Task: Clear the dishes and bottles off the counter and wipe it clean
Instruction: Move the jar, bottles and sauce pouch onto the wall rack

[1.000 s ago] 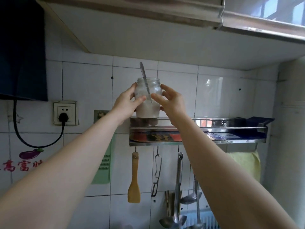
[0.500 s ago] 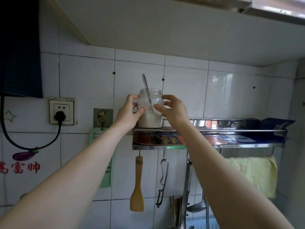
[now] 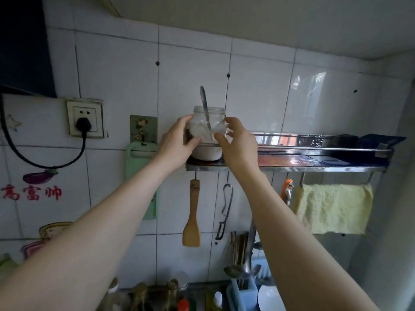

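A clear glass jar (image 3: 207,140) half full of white powder stands at the left end of the steel wall shelf (image 3: 292,168), with a metal spoon (image 3: 204,99) sticking out of its open mouth. My left hand (image 3: 177,142) wraps the jar's left side. My right hand (image 3: 238,144) touches its right side with fingers spread. The jar's base rests on the shelf.
Under the shelf hang a wooden spatula (image 3: 191,216), a peeler (image 3: 224,212) and a yellow cloth (image 3: 332,209). A green board (image 3: 140,176) hangs to the left, beside a plugged socket (image 3: 84,118). Bottles (image 3: 157,292) and a blue utensil holder (image 3: 242,290) stand on the counter below.
The jar has come down from above the shelf and now sits on its left end. Both hands stayed on it. The camera tilted down, showing the counter.
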